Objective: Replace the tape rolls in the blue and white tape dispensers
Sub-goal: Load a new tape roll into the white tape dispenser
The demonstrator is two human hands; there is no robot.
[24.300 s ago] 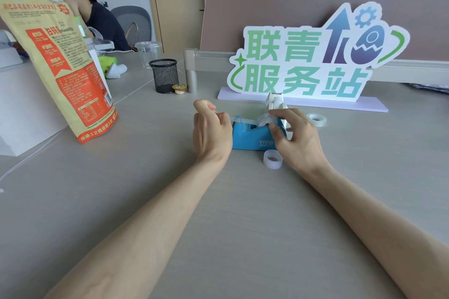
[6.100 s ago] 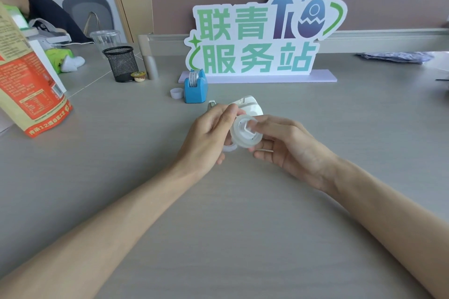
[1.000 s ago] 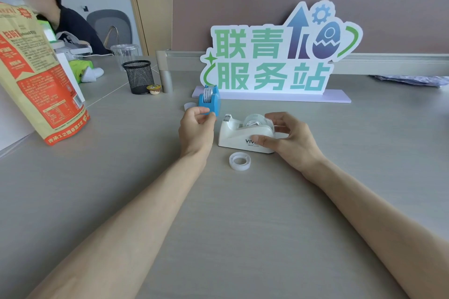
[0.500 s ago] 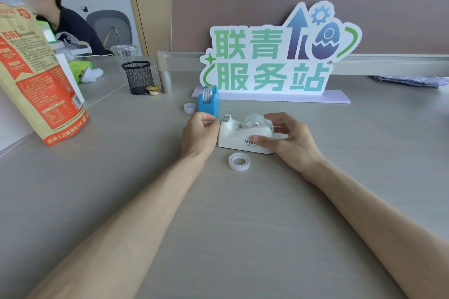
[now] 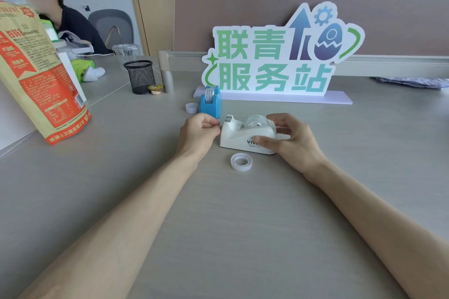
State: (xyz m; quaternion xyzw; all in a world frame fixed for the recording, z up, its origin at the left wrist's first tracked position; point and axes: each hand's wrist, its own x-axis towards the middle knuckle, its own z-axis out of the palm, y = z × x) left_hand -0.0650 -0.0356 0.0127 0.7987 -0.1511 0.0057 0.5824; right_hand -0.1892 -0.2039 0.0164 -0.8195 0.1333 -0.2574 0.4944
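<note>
The white tape dispenser stands on the grey desk with a clear tape roll seated in it. My right hand grips its rear end, thumb across the front face. My left hand is at the cutter end, thumb and forefinger pinched together; no tape shows between them. The blue tape dispenser stands behind, end-on, with a roll in it. A loose white tape ring lies flat just in front of the white dispenser. A small white core sits left of the blue one.
A green and white sign stands at the back. At the left are an orange-and-tan bag, a black mesh cup and a small yellow-lidded pot. A seated person is at the far left. A crumpled wrapper lies far right.
My left hand has moved right, from beside the blue dispenser up to the white dispenser's cutter end, still pinched. My right hand stays on the dispenser.
</note>
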